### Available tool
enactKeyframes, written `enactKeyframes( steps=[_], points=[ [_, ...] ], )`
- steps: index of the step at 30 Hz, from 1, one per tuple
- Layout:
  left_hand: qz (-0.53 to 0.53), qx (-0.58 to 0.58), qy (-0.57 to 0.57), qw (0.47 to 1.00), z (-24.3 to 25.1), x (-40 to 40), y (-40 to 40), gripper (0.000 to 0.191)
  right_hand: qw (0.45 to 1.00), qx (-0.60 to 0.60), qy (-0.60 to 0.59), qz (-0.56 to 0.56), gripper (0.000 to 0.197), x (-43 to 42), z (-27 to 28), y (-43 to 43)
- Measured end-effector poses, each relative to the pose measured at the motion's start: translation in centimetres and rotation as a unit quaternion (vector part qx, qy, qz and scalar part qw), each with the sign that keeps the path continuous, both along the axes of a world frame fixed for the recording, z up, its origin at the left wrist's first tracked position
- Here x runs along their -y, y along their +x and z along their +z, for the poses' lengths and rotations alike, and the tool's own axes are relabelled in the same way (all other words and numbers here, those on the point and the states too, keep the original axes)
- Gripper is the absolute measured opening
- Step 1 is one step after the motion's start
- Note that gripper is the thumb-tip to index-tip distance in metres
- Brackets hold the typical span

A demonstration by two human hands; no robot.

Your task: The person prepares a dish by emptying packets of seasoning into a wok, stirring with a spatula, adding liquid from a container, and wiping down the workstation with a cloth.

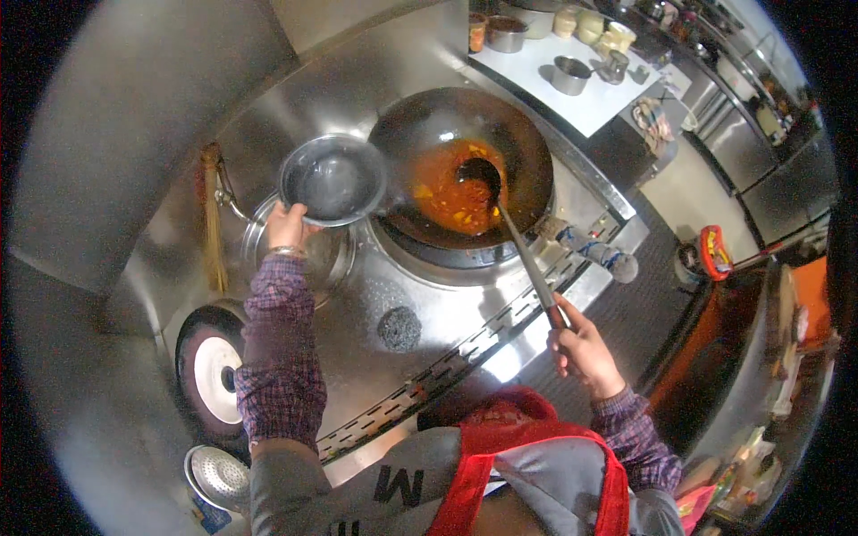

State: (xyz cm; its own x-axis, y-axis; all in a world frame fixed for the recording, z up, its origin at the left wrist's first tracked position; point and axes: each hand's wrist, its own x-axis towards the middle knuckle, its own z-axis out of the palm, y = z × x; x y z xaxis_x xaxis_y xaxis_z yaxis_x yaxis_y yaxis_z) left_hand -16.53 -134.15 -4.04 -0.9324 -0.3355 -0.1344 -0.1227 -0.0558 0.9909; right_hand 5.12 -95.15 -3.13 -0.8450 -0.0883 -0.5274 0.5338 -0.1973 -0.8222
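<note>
My left hand [288, 228] grips the rim of a metal bowl [333, 177], thumb over the edge, just left of the wok. Its inside looks bare apart from a wet sheen. A long-handled ladle [526, 258] is held by the grip in my right hand [580, 345]. The ladle's dark head rests in a reddish-orange sauce with yellow pieces [452, 201], down in a large dark wok [402, 127]. The wok sits over a round burner opening in the stainless-steel range.
A steel-wool scrubber [399, 329] lies on the range top, behind a slotted drain channel [429, 395]. A bamboo wok brush [214, 228] stands at left near a faucet [231, 201]. A perforated strainer [218, 476] is lower left. Pots [571, 75] stand on a white counter [523, 74].
</note>
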Motion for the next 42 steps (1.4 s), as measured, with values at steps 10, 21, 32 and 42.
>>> enactKeyframes(
  steps=[10, 21, 32, 42],
  points=[
    [-0.030, -0.152, -0.190, 0.969, -0.4, -3.7, -3.1, 0.044, 0.999, 0.009, -0.030, -0.008, 0.061, 0.1, -0.1, -0.1],
    [0.037, -0.349, -0.676, 0.648, -2.3, 5.8, 3.4, 0.053, 0.994, 0.018, 0.104, -0.020, 0.060, 0.9, 0.5, 0.5],
    [0.032, 0.175, -0.699, 0.692, -12.5, 16.2, 2.3, 0.063, 0.989, 0.009, 0.148, 0.008, 0.063, 2.2, 1.1, -0.8],
    [0.180, 0.257, -0.467, 0.827, -24.5, 17.2, -1.3, 0.038, 0.990, 0.029, 0.136, 0.006, 0.056, 3.4, 2.0, -1.2]
  ],
)
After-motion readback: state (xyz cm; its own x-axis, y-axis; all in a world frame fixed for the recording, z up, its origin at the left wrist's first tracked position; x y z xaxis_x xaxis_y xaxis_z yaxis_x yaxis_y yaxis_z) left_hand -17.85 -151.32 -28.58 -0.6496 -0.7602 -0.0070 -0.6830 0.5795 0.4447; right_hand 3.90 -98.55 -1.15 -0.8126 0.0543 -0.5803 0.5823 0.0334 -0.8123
